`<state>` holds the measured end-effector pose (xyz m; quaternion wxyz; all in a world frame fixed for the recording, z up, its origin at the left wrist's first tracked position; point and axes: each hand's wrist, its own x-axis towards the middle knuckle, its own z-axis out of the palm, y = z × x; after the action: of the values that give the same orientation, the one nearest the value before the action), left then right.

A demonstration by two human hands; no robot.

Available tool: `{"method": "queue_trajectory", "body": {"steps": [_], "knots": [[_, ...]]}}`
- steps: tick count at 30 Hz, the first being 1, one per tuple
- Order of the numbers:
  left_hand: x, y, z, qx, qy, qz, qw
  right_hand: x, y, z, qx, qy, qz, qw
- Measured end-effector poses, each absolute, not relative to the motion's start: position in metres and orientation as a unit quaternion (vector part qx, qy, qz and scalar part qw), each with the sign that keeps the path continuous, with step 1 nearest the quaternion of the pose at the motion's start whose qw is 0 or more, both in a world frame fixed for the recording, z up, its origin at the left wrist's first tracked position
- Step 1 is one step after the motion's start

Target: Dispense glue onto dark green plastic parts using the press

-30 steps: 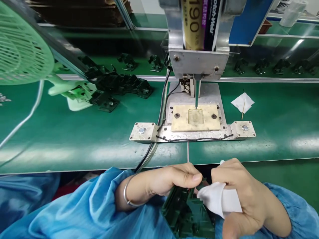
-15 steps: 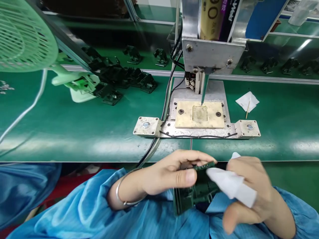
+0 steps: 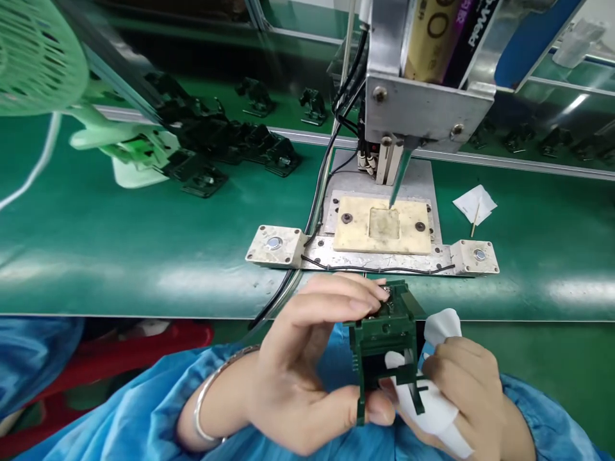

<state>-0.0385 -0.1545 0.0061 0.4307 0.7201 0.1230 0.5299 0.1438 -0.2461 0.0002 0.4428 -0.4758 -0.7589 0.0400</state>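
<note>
My left hand (image 3: 307,371) grips a dark green plastic housing (image 3: 384,339) by its left side, fingers on top and thumb below. The part is held upright over my lap, its hollow frame facing me. My right hand (image 3: 466,384) is closed around a crumpled white wipe (image 3: 430,406). One end of that wipe reaches into the opening at the bottom of the housing, and another end sticks up above my fist. Some of my right fingers are hidden behind the housing and the wipe.
A dispensing machine (image 3: 427,109) stands ahead, its nozzle (image 3: 400,182) over a cream fixture block (image 3: 346,240). Button boxes flank it. Several dark parts (image 3: 206,179) sit at left near a green fan (image 3: 38,57). A folded wipe (image 3: 473,203) with a thin stick lies right.
My left hand has turned the housing upright and raised it slightly. My right hand has moved lower and left, bringing the wipe into the housing's opening. The camera view has shifted a little.
</note>
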Motion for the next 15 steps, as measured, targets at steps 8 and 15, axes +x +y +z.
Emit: {"method": "queue_trajectory", "body": {"steps": [8, 15], "knots": [[-0.043, -0.150, -0.002, 0.745, 0.162, 0.498, 0.412, 0.143, -0.223, -0.015, -0.451, -0.796, -0.017, 0.404], [-0.081, -0.025, -0.001, 0.696, 0.476, 0.419, 0.336, 0.235, -0.238, -0.087, -0.697, -0.554, -0.238, 0.388]]}}
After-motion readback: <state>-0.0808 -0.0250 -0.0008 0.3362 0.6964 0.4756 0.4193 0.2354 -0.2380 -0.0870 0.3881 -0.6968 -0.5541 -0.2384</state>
